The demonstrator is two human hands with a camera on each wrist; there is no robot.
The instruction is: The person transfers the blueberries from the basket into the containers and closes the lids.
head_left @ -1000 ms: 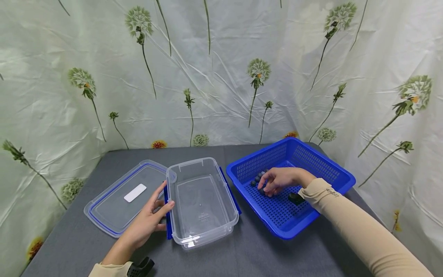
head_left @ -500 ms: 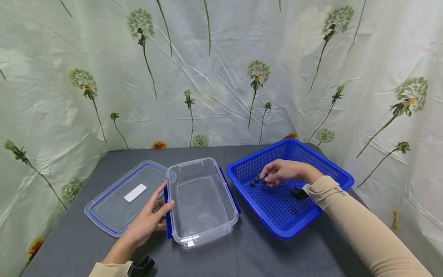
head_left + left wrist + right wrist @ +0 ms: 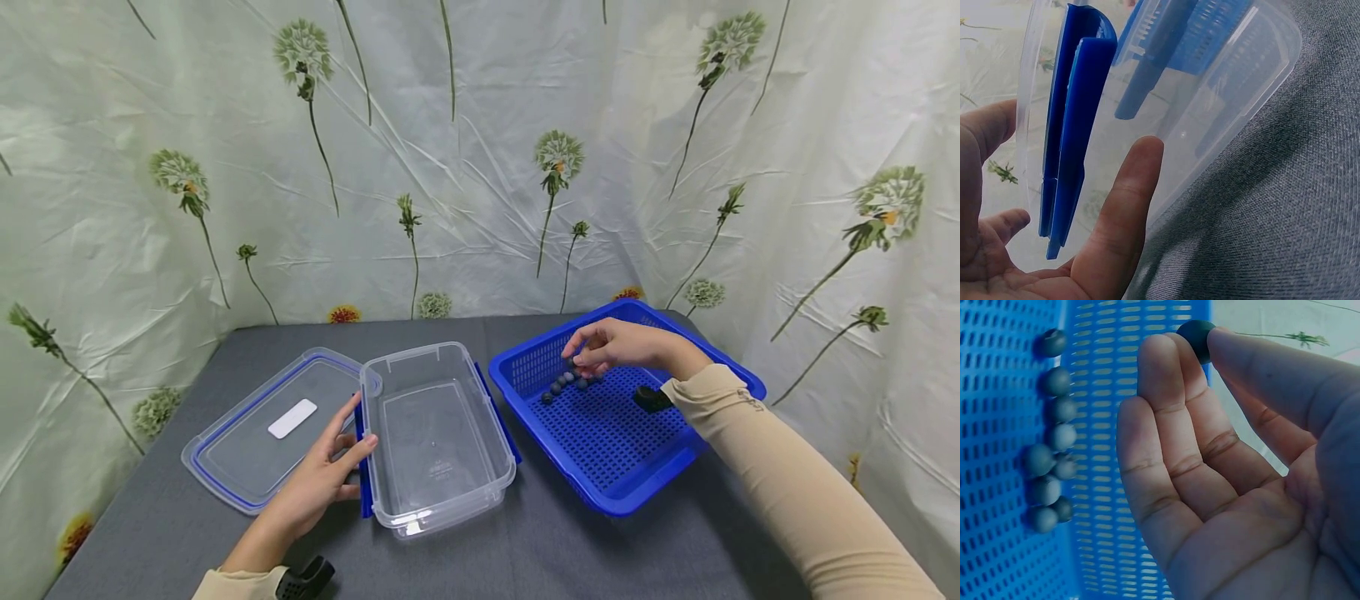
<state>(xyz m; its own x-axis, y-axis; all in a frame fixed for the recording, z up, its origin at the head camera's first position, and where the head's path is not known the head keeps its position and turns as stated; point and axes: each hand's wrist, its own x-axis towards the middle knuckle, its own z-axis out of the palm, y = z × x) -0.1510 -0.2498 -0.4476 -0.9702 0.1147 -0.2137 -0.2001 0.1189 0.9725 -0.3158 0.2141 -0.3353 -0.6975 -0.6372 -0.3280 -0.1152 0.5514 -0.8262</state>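
My right hand (image 3: pixel 617 345) pinches a dark blueberry (image 3: pixel 1196 340) between thumb and fingertips, over the blue plastic basket (image 3: pixel 517 417). The other fingers bend loosely beneath it. On the basket floor lie several more blueberries (image 3: pixel 1054 381), in an uneven row along one side. At centre stands a clear plastic food container (image 3: pixel 435 442) with blue side latches (image 3: pixel 1072 137); its inside is bare. My left hand (image 3: pixel 322 471) rests against the container's left side, fingers fairly straight, thumb by the rim. One finger (image 3: pixel 1125 200) lies along the outer wall, beside the latch.
A clear lid (image 3: pixel 247 450) with a blue seal and a white label (image 3: pixel 292 418) lies left of the container, its right end close by the container's far left corner. Grey cloth (image 3: pixel 555 558) covers the table. A flower-patterned curtain (image 3: pixel 480 208) hangs behind.
My right hand has lifted and shifted toward the basket's far side, now with a blueberry at its fingertips; more blueberries show beneath. The left hand and container stay where they were.
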